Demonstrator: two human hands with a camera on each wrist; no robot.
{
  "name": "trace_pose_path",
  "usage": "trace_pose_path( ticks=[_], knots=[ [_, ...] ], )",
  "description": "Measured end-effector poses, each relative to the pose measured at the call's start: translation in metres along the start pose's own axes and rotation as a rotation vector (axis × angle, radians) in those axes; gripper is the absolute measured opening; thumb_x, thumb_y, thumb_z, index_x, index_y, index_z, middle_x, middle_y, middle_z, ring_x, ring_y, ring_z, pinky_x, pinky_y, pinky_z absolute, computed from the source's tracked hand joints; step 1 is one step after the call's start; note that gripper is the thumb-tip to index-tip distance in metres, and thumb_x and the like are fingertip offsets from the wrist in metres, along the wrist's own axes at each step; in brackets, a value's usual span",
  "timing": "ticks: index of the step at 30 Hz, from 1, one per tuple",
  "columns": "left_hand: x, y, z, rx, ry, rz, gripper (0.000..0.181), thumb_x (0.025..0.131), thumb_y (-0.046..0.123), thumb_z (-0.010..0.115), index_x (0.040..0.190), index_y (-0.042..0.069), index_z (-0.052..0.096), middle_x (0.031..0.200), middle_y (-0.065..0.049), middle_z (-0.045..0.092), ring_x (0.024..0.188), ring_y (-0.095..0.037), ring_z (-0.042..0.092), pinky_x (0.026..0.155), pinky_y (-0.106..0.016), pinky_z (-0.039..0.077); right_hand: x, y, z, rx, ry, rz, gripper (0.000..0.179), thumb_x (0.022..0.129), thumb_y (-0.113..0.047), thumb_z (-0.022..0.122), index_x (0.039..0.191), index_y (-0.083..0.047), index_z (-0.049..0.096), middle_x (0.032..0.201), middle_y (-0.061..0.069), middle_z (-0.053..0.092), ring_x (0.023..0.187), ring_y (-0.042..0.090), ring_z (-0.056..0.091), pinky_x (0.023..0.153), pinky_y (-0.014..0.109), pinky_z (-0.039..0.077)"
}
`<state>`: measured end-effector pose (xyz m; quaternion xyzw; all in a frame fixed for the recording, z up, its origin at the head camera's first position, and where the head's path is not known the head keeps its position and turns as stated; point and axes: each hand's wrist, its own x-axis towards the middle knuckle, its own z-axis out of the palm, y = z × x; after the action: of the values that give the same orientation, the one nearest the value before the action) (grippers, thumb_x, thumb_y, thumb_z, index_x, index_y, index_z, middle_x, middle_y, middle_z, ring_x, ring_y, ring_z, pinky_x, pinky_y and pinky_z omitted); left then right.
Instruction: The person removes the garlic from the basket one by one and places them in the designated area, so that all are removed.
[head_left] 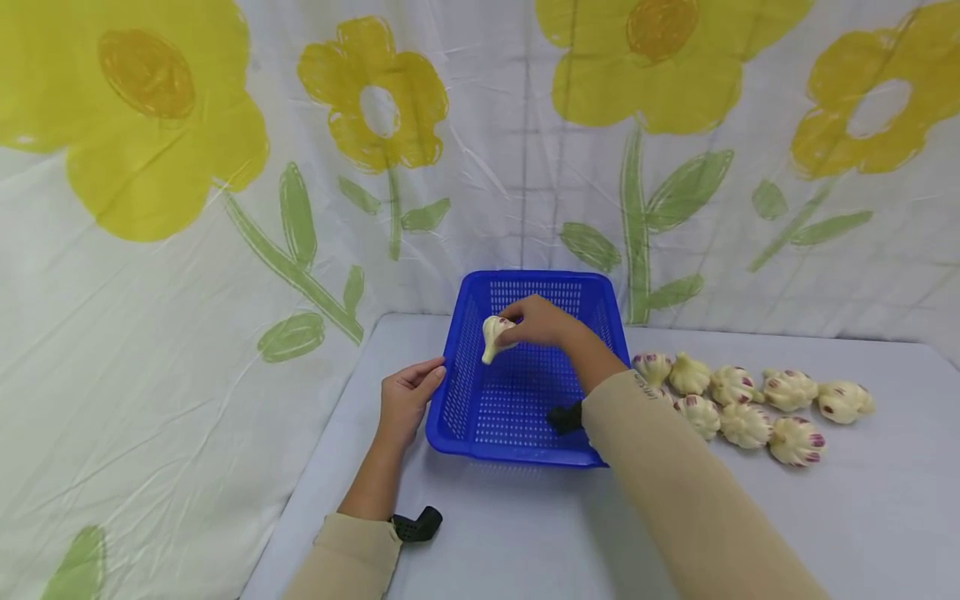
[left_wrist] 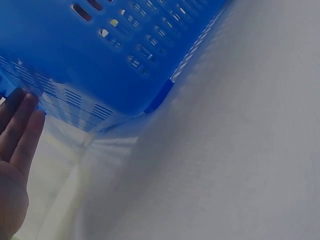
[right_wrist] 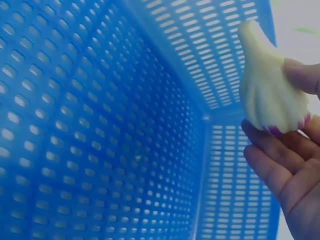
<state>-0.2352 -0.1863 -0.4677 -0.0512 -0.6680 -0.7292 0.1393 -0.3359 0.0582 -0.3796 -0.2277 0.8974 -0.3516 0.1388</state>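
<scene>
Over the inside of a blue plastic basket (head_left: pixel 517 454), my right hand (head_left: pixel 543 321) holds a garlic bulb (head_left: pixel 495 333) between thumb and fingers. Close up in the right wrist view, the pale bulb (right_wrist: pixel 272 85) has its neck pointing up and purple marks at its base. The thumb lies along one side and the fingers (right_wrist: pixel 272 150) support the base. My left hand (head_left: pixel 405 400) holds the basket's left rim, its fingers (left_wrist: pixel 25 130) fairly straight against the outer wall in the left wrist view. The thumb is hidden there.
To the basket's right, several more garlic bulbs (head_left: pixel 746 425) lie grouped on the white table (head_left: pixel 885 508), some partly covered by the right sleeve (head_left: pixel 660 467). A white curtain with yellow flowers (head_left: pixel 487 192) hangs behind the table. Black wrist devices (head_left: pixel 420 525) show at both cuffs.
</scene>
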Motion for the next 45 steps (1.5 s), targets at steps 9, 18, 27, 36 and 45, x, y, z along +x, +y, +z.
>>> trace_pose_path(
  ticks=[9, 18, 27, 36, 45],
  knots=[
    [0.001, -0.003, -0.001, -0.002, 0.002, 0.005, 0.030, 0.088, 0.010, 0.073, 0.110, -0.009, 0.069, 0.089, 0.004, 0.076, 0.078, -0.009, 0.072, 0.071, -0.026, 0.059, -0.014, -0.001, -0.016, 0.069, 0.053, 0.011, 0.059, 0.083, -0.030, 0.074, 0.135, -0.007, 0.059, 0.132, 0.011, 0.061, 0.116, 0.027, 0.059, 0.093, 0.042, 0.051],
    [0.001, -0.003, -0.001, -0.002, 0.005, 0.001, 0.029, 0.088, 0.009, 0.072, 0.110, -0.010, 0.069, 0.090, 0.002, 0.076, 0.078, -0.009, 0.072, 0.071, -0.026, 0.059, -0.041, 0.003, -0.052, 0.088, 0.166, -0.031, 0.060, 0.081, -0.037, 0.077, 0.134, -0.015, 0.061, 0.128, 0.008, 0.064, 0.111, 0.024, 0.062, 0.090, 0.040, 0.053],
    [0.000, 0.005, 0.000, -0.008, -0.022, -0.034, 0.029, 0.090, 0.005, 0.069, 0.113, -0.012, 0.067, 0.087, 0.008, 0.075, 0.078, -0.006, 0.071, 0.072, -0.024, 0.058, -0.107, 0.024, -0.093, 0.143, 0.296, 0.042, 0.067, 0.084, -0.043, 0.075, 0.142, -0.017, 0.054, 0.136, 0.011, 0.059, 0.120, 0.029, 0.060, 0.096, 0.049, 0.050],
    [-0.002, -0.001, -0.001, 0.009, 0.008, -0.022, 0.029, 0.089, 0.008, 0.072, 0.111, -0.010, 0.068, 0.087, 0.006, 0.076, 0.078, -0.009, 0.071, 0.072, -0.026, 0.059, -0.186, 0.069, -0.107, 0.110, 0.454, 0.177, 0.072, 0.088, -0.052, 0.066, 0.149, -0.021, 0.044, 0.139, 0.013, 0.056, 0.111, 0.008, 0.061, 0.089, 0.033, 0.053],
    [-0.002, -0.001, -0.001, 0.000, 0.003, -0.018, 0.030, 0.089, 0.008, 0.071, 0.112, -0.010, 0.068, 0.086, 0.006, 0.076, 0.076, -0.009, 0.071, 0.072, -0.026, 0.059, -0.276, 0.134, -0.109, 0.101, 0.666, 0.445, 0.077, 0.086, -0.057, 0.066, 0.152, -0.029, 0.037, 0.141, 0.014, 0.044, 0.096, -0.009, 0.044, 0.067, 0.013, 0.045]
  ],
)
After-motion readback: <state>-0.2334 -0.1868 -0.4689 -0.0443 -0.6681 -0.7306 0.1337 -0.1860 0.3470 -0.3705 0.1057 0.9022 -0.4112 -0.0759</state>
